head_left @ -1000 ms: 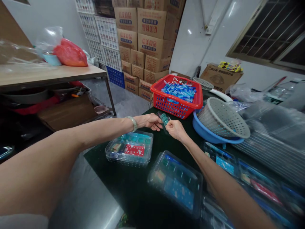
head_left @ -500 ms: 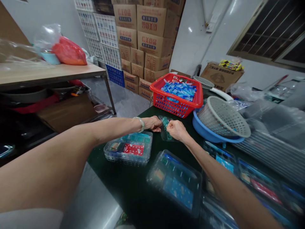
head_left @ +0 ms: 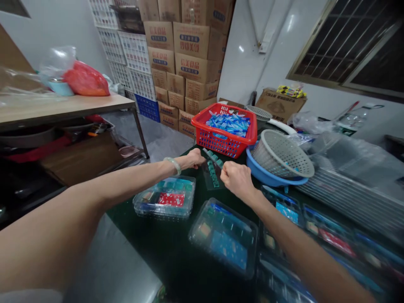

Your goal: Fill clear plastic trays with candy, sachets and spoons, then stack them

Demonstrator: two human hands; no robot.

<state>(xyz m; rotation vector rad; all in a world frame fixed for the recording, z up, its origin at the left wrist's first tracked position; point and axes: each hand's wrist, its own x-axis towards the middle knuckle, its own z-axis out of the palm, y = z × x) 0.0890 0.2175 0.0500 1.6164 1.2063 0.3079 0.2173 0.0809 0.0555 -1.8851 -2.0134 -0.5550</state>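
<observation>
A clear plastic pack (head_left: 212, 174) with rows of small teal pieces lies at the far part of the dark green table (head_left: 176, 248), between my hands. My left hand (head_left: 195, 159), a pale bangle at its wrist, is closed at the pack's upper left edge. On the other side my right hand (head_left: 237, 176) is closed in a fist at its right edge. My fingers hide exactly how each hand grips it. Nearer me stand a stack of clear boxes (head_left: 166, 195) with a red dotted packet inside and a clear box (head_left: 225, 237) with a blue dotted packet.
Behind the hands stands a red basket (head_left: 217, 141) of blue plastic pieces. A grey colander (head_left: 284, 155) rests in a blue basin (head_left: 268, 176) to its right. More filled clear trays (head_left: 331, 240) lie at the right. Cartons (head_left: 195, 63) are stacked at the back.
My hands have drawn apart, the left moving left and slightly up, so more of the pack and its teal pieces shows between them. The camera view has shifted slightly.
</observation>
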